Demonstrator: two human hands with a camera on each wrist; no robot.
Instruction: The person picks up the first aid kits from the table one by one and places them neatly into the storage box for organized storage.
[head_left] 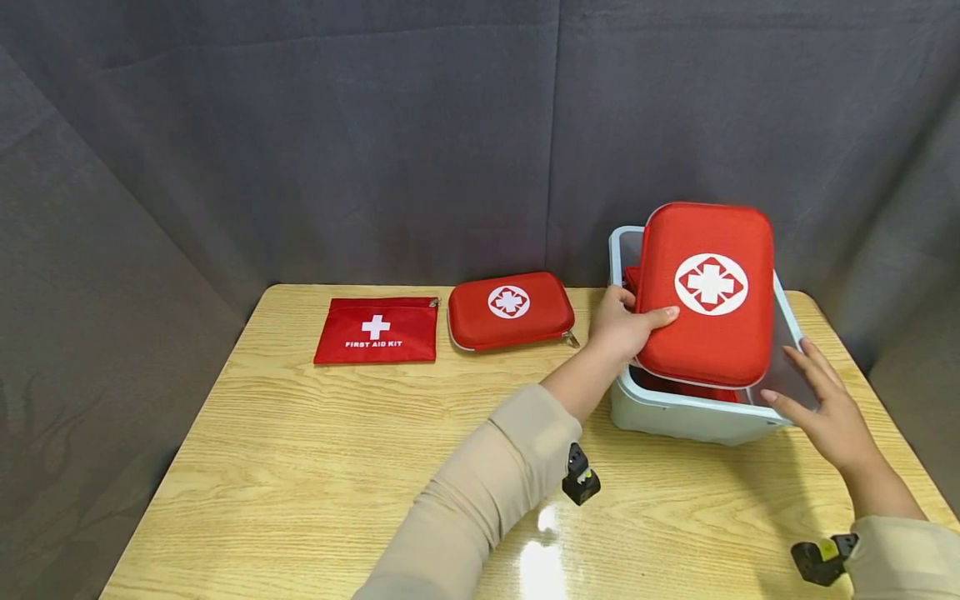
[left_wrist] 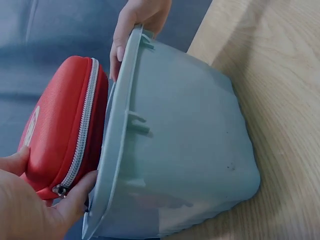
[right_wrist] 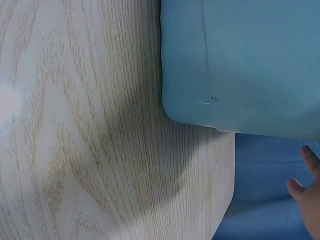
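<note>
A large red hard-shell first aid case [head_left: 705, 333] with a white cross emblem is tilted over the pale blue-green plastic bin [head_left: 690, 421]. My left hand [head_left: 624, 323] grips its left side, thumb on the front face. The left wrist view shows the zipper [left_wrist: 82, 125] along the case's side and the left fingers [left_wrist: 80, 195] beneath it, close to the bin rim. At the bin's right front corner is my right hand [head_left: 832, 408], its fingers extended and spread at the rim. Some red items [head_left: 632, 277] inside the bin are mostly hidden behind the case.
A flat red first aid pouch [head_left: 378, 350] lies on the wooden table [head_left: 315, 450] at the left. Between it and the bin is a smaller red zippered case [head_left: 472, 312]. A grey curtain [head_left: 420, 150] hangs along the table's back edge.
</note>
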